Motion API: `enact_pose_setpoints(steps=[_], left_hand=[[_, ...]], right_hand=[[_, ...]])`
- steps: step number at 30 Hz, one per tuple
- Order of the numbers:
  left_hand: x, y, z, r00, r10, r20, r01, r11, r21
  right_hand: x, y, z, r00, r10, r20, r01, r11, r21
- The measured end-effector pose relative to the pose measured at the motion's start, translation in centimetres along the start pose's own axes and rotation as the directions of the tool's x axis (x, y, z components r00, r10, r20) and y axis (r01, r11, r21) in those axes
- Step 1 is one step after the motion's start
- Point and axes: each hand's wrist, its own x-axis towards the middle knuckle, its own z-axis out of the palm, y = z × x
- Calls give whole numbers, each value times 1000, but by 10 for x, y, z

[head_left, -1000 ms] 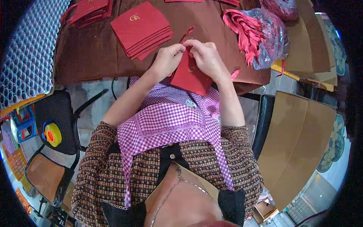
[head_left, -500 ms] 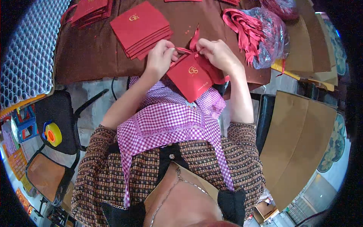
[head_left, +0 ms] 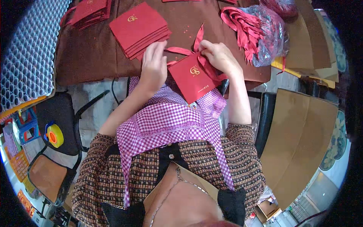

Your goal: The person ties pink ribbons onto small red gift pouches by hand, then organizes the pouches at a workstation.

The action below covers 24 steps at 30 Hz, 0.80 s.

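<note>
A flat red paper bag [head_left: 192,77] with a gold logo hangs at the table's near edge, tilted, its lower corner over my checked apron. Red ribbon [head_left: 179,50] runs from its top, with one tail standing up and another stretching left. My right hand [head_left: 219,56] is closed at the bag's upper corner, thumb and fingers pinching the ribbon there. To the left, my left hand [head_left: 154,68] is off the ribbon, fingers extended, close to the near corner of a stack of red bags [head_left: 139,26].
A bundle of red ribbons [head_left: 247,32] spills from a clear plastic bag [head_left: 274,36] at the right. More red bags [head_left: 90,13] lie at the back left of the brown tablecloth [head_left: 87,56]. Cardboard [head_left: 298,147] stands at right; a tape roll [head_left: 55,135] rests on a chair at left.
My left hand has let go of the ribbon and moved left and down, its fingers straightening. The ribbon's left tail now lies loose. My right hand stays at the bag's top.
</note>
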Motion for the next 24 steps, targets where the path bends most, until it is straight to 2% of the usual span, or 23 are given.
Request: enact_pose_setpoints(steps=[1,3,4,5,7,8,9,10,11,13,14,17,19,20,21,22,24], left_hand=[[0,6,-5,1000,0,1,0,1000,1],[-2,14,-12,987,33,154,-46,996,77],[-5,10,-8,980,54,191,-51,998,-23],[-7,10,-7,979,58,193,-54,998,-25],[-8,11,-4,930,32,366,-33,999,-3],[-8,8,1,948,72,309,-72,997,-10],[-7,6,3,944,88,317,-83,996,-30],[-7,4,5,948,62,311,-54,998,-34],[-7,3,8,951,35,307,-25,999,-37],[-6,7,8,950,49,308,-29,997,-68],[-6,6,9,949,35,314,-14,998,-69],[-6,6,12,938,3,345,19,998,-61],[-6,5,13,938,-38,345,58,997,-47],[-5,6,13,938,-35,346,54,997,-46],[-2,7,13,918,-76,390,110,992,-66],[-1,7,10,893,-120,433,170,982,-77],[3,7,6,882,-129,454,185,979,-82]], right_hand=[[0,-1,1,999,25,-20,-24,999,25],[-1,-2,4,998,50,-24,-49,998,35],[-2,-2,5,997,77,-25,-76,996,44],[-3,0,8,996,80,-28,-79,996,44],[-9,5,9,986,6,-169,0,999,37],[-19,8,5,956,100,-275,-49,981,189],[-30,10,0,908,208,-363,-79,938,339],[-41,22,-4,834,307,-458,-120,912,393],[-56,32,-10,754,305,-582,-129,937,325],[-86,43,-16,599,614,-514,-291,765,575],[-101,48,-13,586,622,-520,-299,762,574],[-130,45,-4,542,773,-329,-474,605,639],[-133,56,12,572,760,-310,-566,639,521],[-131,60,21,581,718,-383,-585,696,416],[-118,38,14,581,681,-445,-672,710,210],[-109,26,13,574,652,-496,-701,704,114],[-97,19,21,567,613,-551,-745,667,-25]])
